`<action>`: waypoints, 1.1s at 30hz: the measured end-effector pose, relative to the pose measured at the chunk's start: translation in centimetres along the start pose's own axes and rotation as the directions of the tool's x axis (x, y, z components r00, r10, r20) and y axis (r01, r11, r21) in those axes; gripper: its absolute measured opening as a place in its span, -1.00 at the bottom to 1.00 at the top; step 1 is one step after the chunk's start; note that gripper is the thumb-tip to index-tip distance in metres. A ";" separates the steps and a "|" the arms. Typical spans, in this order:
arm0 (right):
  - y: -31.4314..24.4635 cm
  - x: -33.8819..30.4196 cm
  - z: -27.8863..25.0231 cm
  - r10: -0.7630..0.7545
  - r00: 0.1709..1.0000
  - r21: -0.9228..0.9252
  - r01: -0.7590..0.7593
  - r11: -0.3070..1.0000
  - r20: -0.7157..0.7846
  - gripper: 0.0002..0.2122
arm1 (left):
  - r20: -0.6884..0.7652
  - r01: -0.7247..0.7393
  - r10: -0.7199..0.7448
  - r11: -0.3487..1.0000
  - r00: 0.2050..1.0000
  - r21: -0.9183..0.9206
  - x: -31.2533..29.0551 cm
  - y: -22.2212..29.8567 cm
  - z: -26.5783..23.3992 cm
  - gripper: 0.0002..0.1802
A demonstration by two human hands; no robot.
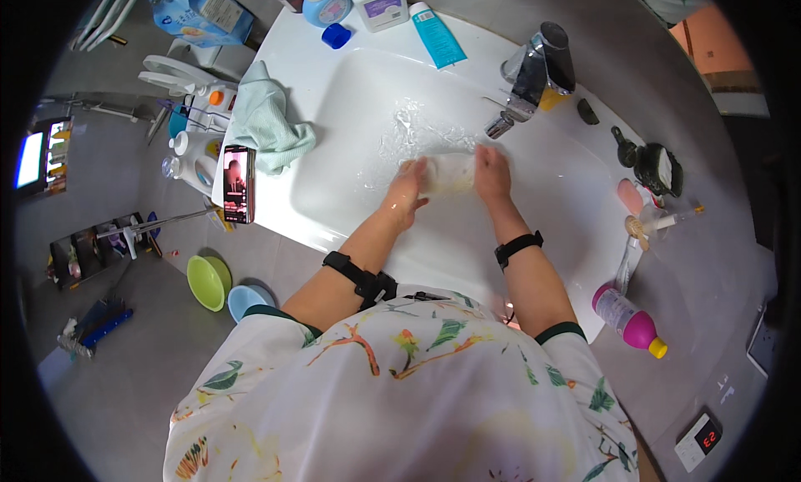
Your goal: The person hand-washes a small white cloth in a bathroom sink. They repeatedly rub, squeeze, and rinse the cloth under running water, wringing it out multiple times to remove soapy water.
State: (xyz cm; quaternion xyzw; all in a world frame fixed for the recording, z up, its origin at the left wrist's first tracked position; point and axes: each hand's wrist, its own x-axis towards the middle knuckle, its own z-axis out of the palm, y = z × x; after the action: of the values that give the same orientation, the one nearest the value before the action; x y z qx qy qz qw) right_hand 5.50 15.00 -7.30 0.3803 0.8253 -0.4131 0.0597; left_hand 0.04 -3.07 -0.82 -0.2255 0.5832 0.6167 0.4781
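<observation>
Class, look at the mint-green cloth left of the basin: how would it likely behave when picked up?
The mint-green cloth would probably be floppy, since it lies bunched in soft folds. It seems unlikely to roll, being a loose, irregular heap. It may be fairly light, looking thin, though whether it is damp does not show.

A grey wall [651,73] backs the white counter [288,52], grey floor [158,357] lower left

A bathroom, by its white washbasin [329,140], chrome tap [527,88], teal tube [439,40] and green tub [207,283].
</observation>
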 end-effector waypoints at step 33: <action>-6.7 -5.5 1.5 -0.014 0.990 0.635 -0.077 0.769 0.138 -0.75 | -0.075 -0.087 0.086 0.996 0.994 -0.009 -1.2 2.0 2.3 -0.70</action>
State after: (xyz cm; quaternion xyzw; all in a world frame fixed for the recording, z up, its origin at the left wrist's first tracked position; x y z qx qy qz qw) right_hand 4.52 8.27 -1.77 0.3631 0.6235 -0.6923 -0.0106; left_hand -0.46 -1.02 1.69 -0.2258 0.6059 0.6318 0.4276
